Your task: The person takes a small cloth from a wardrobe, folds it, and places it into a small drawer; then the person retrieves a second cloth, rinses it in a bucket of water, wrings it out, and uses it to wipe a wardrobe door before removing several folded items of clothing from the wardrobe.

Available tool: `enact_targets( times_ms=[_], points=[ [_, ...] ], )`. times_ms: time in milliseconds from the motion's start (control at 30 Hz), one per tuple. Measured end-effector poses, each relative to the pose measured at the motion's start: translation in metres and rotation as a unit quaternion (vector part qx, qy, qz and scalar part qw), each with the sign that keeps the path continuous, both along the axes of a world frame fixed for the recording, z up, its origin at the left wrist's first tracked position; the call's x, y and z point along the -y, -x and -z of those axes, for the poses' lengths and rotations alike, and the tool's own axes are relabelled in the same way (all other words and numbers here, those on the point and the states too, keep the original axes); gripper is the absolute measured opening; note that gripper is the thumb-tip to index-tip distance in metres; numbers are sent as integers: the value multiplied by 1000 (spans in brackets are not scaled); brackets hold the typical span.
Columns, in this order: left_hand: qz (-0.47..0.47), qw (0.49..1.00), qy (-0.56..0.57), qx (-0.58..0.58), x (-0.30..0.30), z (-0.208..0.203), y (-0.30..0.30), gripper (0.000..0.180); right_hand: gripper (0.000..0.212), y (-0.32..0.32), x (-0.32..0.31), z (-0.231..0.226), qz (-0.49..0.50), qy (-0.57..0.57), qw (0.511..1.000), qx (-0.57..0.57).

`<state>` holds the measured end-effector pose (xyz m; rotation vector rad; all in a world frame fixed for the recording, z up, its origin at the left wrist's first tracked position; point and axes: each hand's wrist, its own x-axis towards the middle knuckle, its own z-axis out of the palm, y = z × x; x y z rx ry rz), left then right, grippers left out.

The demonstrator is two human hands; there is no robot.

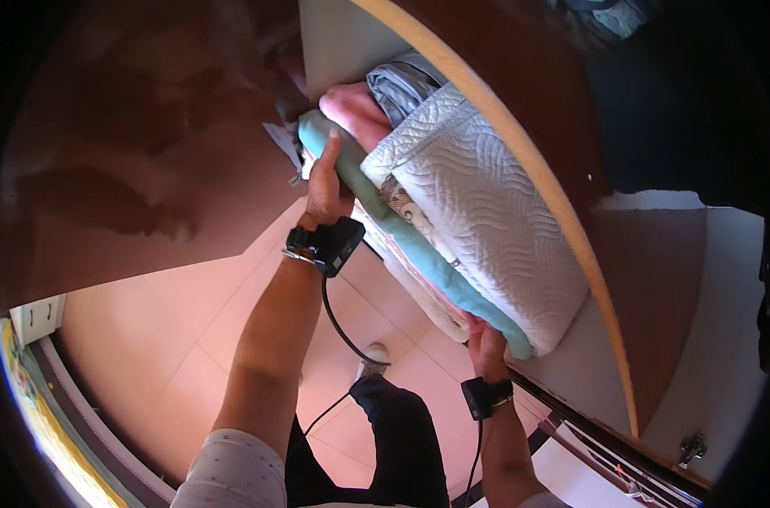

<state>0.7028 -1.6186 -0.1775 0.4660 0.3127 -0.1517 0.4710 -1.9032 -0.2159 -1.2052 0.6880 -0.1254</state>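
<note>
A folded teal blanket lies along the front edge of a wardrobe shelf, with cream and peach layers of cloth showing below it. At its far left end my left hand grips it, thumb on top and fingers hidden beneath. My right hand holds its near right end, fingers curled under and partly out of sight. Against its back lies a white quilted bedspread, with a brown-patterned cloth showing between them. Deeper in are a pink folded cloth and a shiny grey one.
A curved wooden edge borders the shelf on the right. To the left stands a dark brown glossy door panel. Below is a pink tiled floor. Black cables hang from bands on both wrists. A white drawer unit stands far left.
</note>
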Motion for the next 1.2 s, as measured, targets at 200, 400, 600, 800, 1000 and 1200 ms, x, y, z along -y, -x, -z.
enact_targets(
  times_ms=[200,400,600,800,1000,1200],
  points=[
    [-51,951,-303,-35,19,-2,-36,58,36,-3,1,9,192,-328,923,58],
    [-40,732,-620,280,-17,83,-67,59,41,3,-2,-2,224,-421,871,117],
    [-9,762,-647,28,-9,81,-58,57,51,18,18,-16,237,-425,864,130],
    [-45,865,-499,33,18,-14,-19,39,54,11,27,-46,186,-336,920,78],
    [-36,852,-506,128,26,-32,-3,48,38,15,29,-47,123,-171,977,36],
    [-19,875,-454,167,-17,-59,46,51,41,25,-40,-118,25,7,999,-32]
  ],
)
